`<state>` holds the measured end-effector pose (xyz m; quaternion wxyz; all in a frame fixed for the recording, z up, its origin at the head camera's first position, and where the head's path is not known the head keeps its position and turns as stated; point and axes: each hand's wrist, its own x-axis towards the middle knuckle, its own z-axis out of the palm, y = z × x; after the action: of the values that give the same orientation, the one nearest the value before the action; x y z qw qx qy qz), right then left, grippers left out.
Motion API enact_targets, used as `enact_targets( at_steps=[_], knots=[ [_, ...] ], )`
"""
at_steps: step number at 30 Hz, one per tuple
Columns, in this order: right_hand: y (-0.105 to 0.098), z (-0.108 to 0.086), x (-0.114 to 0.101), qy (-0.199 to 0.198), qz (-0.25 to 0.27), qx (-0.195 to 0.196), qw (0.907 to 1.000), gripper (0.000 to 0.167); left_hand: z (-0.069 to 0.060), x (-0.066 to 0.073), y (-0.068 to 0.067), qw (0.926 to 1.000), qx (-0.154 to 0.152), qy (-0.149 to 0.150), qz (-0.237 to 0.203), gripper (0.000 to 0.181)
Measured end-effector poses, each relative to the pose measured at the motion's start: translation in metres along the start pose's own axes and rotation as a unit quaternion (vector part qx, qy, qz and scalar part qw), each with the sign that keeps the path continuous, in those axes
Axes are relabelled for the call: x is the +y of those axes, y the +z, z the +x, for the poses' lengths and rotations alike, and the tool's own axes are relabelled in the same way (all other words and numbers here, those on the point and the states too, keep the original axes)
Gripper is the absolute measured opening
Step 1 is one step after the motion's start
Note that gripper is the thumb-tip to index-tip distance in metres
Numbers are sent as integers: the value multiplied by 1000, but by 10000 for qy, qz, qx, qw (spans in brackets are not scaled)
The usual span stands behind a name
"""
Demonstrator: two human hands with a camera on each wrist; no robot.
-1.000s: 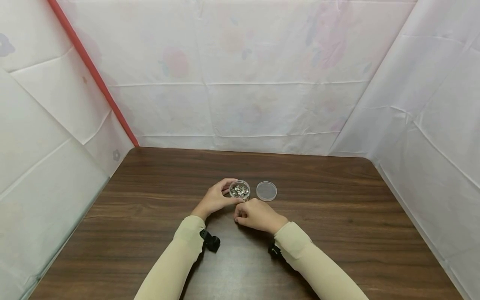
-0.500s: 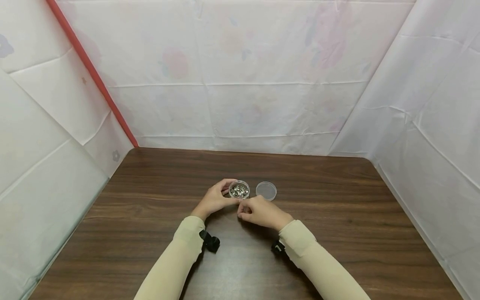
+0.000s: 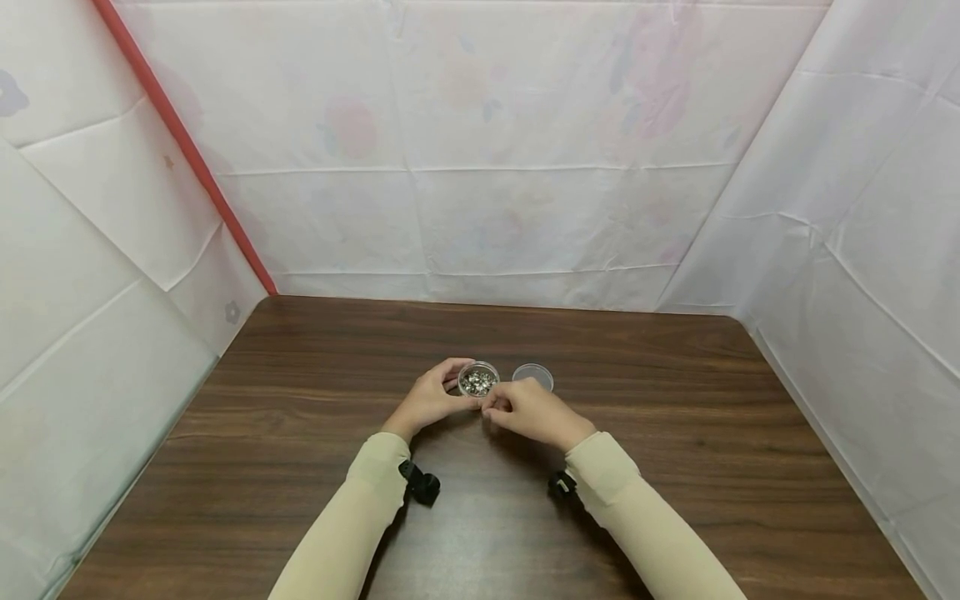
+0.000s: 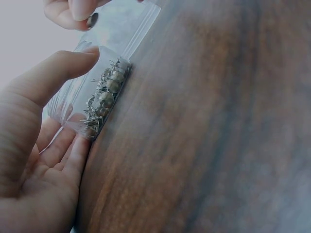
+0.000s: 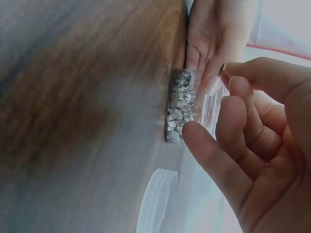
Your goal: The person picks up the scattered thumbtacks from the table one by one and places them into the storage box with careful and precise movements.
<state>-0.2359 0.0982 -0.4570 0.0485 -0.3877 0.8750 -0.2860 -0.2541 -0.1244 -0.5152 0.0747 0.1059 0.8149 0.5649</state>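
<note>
My left hand (image 3: 429,402) grips a round clear plastic jar (image 4: 138,30) on the table, thumb on the near side and fingers round the far side. A layer of silvery thumbtacks (image 4: 104,99) covers the jar's bottom, points sticking up in several directions. Just to the right of the jar, my right hand (image 3: 538,412) pinches a single thumbtack (image 4: 92,20) between thumb and forefinger, close to the rim. Its other fingers are bent, and its thumbtack shows only edge-on in the right wrist view. Behind that hand lies the clear round lid (image 3: 534,374), partly covered by it.
The dark wood-grain table (image 3: 337,342) extends round both hands. White patterned sheeting (image 3: 480,217) hangs at the back and sides. A red strip (image 3: 187,150) runs down the left rear corner. Small black cameras sit at both wrists.
My right hand has shifted a little right and away from me, now overlapping the near part of the lid. The left hand and jar have stayed put.
</note>
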Motion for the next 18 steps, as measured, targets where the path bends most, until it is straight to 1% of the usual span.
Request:
enact_targets(
  at_steps=[3, 7, 11, 14, 18],
  knots=[
    [-3, 2, 1, 10, -81, 91, 9999, 5, 0, -1, 0, 10000, -5, 12, -12, 71],
    [-5, 8, 3, 124, -332, 271, 9990, 5, 0, -1, 0, 10000, -15, -27, -39, 75],
    [-5, 14, 7, 440, -517, 378, 9970, 5, 1, 0, 1, 9999, -16, -65, -96, 76],
    [-5, 19, 10, 701, -482, 389, 9956, 7, 1, -1, 1, 9999, -5, -68, -87, 76],
    [-4, 26, 12, 907, -502, 451, 9936, 9, 2, -2, 1, 9999, -8, -78, -95, 76]
  ],
)
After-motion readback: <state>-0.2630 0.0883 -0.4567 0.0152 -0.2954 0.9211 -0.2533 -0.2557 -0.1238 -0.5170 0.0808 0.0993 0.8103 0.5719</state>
